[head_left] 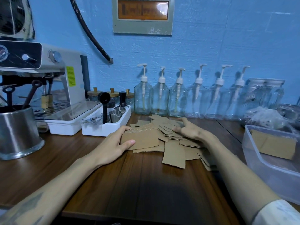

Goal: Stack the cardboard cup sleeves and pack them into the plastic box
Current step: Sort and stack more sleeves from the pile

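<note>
A loose pile of flat brown cardboard cup sleeves lies spread on the dark wooden table. My left hand grips a small neat stack of sleeves at the pile's left edge, thumb on top. My right hand rests flat on the pile's far right side, fingers spread over several sleeves. The clear plastic box stands at the right edge of the table, with a bundle of sleeves lying inside it.
A white tray with metal cups and a black scoop sits just behind my left hand. An espresso machine and a steel pot stand at the left. Glass pump bottles line the blue wall.
</note>
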